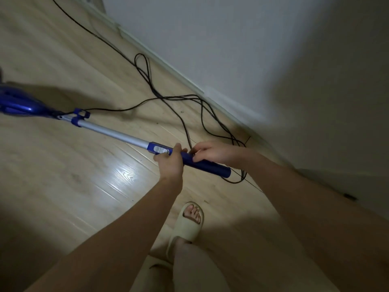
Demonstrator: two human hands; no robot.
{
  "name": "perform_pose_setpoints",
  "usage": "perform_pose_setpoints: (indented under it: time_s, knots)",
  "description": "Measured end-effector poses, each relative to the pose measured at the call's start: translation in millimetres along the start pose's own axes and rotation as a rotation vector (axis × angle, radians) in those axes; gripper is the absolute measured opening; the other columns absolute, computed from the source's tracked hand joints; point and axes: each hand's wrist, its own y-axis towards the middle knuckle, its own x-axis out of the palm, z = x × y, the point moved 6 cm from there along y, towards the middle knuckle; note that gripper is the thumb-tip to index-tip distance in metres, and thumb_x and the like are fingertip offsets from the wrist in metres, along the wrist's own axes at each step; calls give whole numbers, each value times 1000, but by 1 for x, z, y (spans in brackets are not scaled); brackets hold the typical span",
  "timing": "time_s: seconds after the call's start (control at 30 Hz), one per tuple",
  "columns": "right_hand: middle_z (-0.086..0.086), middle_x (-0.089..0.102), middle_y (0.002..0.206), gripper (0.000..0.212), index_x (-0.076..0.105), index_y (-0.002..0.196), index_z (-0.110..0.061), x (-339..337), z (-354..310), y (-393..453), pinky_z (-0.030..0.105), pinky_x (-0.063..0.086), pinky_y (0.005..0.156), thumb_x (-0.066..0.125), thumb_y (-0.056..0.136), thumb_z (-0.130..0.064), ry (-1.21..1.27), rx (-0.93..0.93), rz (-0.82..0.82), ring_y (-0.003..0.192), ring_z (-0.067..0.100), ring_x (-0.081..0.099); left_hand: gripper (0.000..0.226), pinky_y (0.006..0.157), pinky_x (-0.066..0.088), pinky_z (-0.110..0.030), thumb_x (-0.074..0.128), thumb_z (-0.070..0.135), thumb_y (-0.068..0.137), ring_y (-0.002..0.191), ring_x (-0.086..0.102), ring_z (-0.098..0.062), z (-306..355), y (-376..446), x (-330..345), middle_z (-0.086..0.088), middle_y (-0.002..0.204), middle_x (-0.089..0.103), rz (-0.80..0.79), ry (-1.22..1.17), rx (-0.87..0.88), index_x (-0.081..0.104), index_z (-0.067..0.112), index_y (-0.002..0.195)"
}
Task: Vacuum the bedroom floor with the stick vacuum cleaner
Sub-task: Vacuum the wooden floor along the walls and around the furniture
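The stick vacuum cleaner has a silver tube (111,132) and a blue handle (207,165); its blue body (19,102) lies low at the left edge, its head out of frame. My left hand (170,161) grips the handle just behind the grey switch (161,149). My right hand (212,152) holds the handle a little further back, fingers curled over it. The wood floor (73,165) runs under the tube.
The black power cord (189,102) lies in loose loops on the floor along the white skirting board (168,68) and trails under the handle. A white wall (252,49) rises on the right. My foot in a cream slipper (189,222) stands below the hands.
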Motion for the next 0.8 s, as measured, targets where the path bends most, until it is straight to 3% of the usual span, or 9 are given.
perform_pose_setpoints:
  time_s: [0.1, 0.2, 0.27, 0.4, 0.53, 0.8]
  knots:
    - [-1, 59, 102, 32, 54, 113, -20, 22, -29, -13, 29, 47, 78, 68, 85, -30, -198, -6, -22, 92, 19, 60, 46, 101, 46, -42, 57, 12, 94, 84, 64, -15, 18, -31, -20, -6, 90, 63, -21, -36, 7, 37, 4, 134]
    - [-2, 60, 85, 27, 55, 101, -19, 43, -60, -29, 27, 45, 69, 72, 83, -27, -205, -8, 36, 78, 17, 61, 38, 92, 51, -39, 60, 9, 92, 85, 64, -18, 46, -63, -45, -11, 93, 64, -41, -97, 54, 44, 2, 125]
    - [0, 63, 77, 25, 56, 100, -15, 53, -83, -46, 28, 51, 66, 70, 84, -27, -138, -2, 30, 67, 15, 63, 27, 81, 54, -34, 59, 6, 91, 83, 64, -20, 69, -85, -62, -13, 90, 63, -63, -147, 81, 48, 2, 115]
    - [7, 64, 75, 29, 56, 100, -14, 69, -136, -92, 33, 55, 65, 67, 85, -37, -103, -37, 37, 57, 18, 61, 13, 77, 54, -32, 59, 3, 89, 77, 63, -20, 109, -133, -97, -12, 81, 63, -72, -204, 124, 54, 0, 101]
    - [6, 60, 70, 38, 55, 94, -12, 90, -181, -148, 33, 51, 59, 58, 89, -50, -48, -106, 62, 55, 19, 57, 24, 58, 54, -24, 63, 7, 87, 64, 63, -15, 132, -177, -127, -10, 73, 64, -63, -171, 163, 55, -3, 107]
    - [7, 58, 70, 43, 51, 89, -11, 144, -203, -266, 27, 47, 49, 44, 96, -53, -52, -157, 179, 48, 15, 52, 11, 66, 53, -30, 63, 4, 87, 67, 61, -21, 119, -279, -169, -12, 72, 63, -185, -191, 135, 58, -5, 92]
